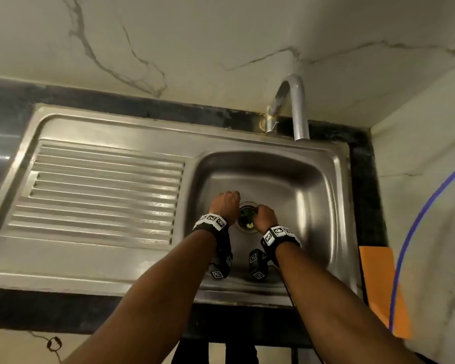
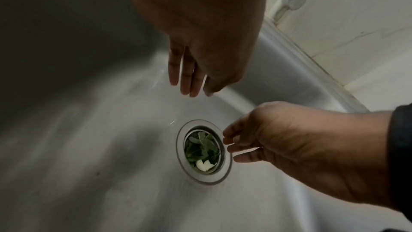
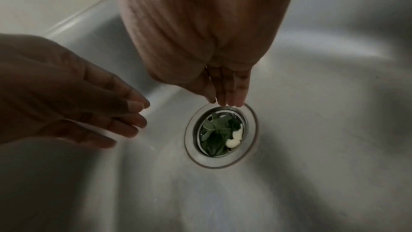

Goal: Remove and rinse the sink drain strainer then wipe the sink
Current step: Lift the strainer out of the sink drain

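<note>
The drain strainer (image 1: 247, 218) sits in the drain at the bottom of the steel sink basin (image 1: 313, 195). It holds green leaves and a few white scraps (image 2: 201, 151) (image 3: 223, 133). My right hand (image 1: 265, 215) hovers at the drain's right edge, its relaxed fingertips (image 3: 227, 99) at the metal rim and holding nothing. My left hand (image 1: 225, 203) hangs just left of the drain. Its fingers (image 2: 189, 77) are straight and apart from the strainer, and it is empty.
A curved steel faucet (image 1: 297, 109) stands behind the basin. A ribbed drainboard (image 1: 103, 190) lies to the left. An orange cloth (image 1: 378, 285) lies on the dark counter at the right, beside a blue cord (image 1: 418, 219) on the marble wall.
</note>
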The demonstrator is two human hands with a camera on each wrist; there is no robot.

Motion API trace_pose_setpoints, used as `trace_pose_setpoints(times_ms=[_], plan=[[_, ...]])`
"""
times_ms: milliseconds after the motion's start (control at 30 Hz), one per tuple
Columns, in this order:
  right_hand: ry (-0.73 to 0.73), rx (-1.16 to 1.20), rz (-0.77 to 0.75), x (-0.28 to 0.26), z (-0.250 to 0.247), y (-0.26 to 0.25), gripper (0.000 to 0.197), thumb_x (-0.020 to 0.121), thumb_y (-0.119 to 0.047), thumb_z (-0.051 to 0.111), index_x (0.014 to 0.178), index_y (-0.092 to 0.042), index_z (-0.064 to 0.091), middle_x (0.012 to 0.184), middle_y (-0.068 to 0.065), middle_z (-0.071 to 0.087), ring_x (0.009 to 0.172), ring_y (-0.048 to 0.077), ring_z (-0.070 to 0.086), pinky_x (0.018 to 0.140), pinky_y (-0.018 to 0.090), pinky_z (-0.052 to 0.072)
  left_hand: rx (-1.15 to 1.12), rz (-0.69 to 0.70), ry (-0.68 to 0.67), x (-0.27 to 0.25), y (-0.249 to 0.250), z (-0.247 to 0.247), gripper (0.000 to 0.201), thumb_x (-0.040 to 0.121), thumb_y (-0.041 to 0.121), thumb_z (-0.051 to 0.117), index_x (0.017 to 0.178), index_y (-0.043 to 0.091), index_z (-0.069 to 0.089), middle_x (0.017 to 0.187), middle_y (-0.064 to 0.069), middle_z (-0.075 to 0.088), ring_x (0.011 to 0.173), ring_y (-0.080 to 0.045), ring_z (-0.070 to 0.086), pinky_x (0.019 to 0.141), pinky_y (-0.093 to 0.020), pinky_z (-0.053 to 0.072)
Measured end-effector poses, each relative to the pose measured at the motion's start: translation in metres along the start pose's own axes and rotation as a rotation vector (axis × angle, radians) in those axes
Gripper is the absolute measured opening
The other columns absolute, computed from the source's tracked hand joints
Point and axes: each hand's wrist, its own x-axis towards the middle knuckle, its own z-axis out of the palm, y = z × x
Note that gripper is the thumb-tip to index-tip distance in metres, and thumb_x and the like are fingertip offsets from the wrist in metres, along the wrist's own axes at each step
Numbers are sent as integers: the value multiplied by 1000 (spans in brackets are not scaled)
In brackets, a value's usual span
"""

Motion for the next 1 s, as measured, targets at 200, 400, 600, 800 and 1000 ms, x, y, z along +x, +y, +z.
trace_pose_setpoints(times_ms=[200, 400, 600, 800, 1000], plan=[[-57, 54, 43, 9, 10, 6, 30, 89, -13, 62, 115, 0, 67, 119, 22, 68, 112, 39, 62, 90, 39, 50, 50, -41, -75, 12, -6, 15, 28, 99, 17, 56, 124, 13, 66, 123, -13, 68, 110, -35, 68, 85, -39, 54], [39, 121, 54, 18, 18, 14, 30, 78, -8, 61, 104, -6, 73, 106, 19, 73, 103, 38, 66, 83, 35, 54, 20, -82, -91, 20, -11, 34, 30, 100, 17, 54, 128, 12, 64, 127, -14, 67, 114, -37, 66, 91, -42, 54], [41, 99, 28, 19, 23, 16, 42, 75, -9, 65, 116, -12, 73, 112, 16, 73, 108, 36, 66, 86, 34, 53, -11, -93, -118, 22, -12, 47, 34, 96, 13, 55, 129, 10, 62, 127, -17, 65, 113, -39, 65, 93, -43, 54], [-45, 28, -9, 26, 32, 12, 31, 80, -10, 63, 109, -5, 71, 113, 18, 71, 108, 38, 65, 84, 36, 52, -63, -136, -127, 24, -16, 58, 29, 94, 10, 54, 122, 5, 62, 125, -19, 66, 113, -41, 65, 90, -43, 53], [-64, 32, -86, 33, 44, 18, 35, 83, -9, 65, 117, -3, 69, 120, 21, 67, 113, 38, 62, 92, 38, 50, -267, -252, -99, 37, -23, 73, 29, 93, 21, 68, 116, 5, 67, 119, -19, 68, 110, -39, 65, 90, -41, 54]])
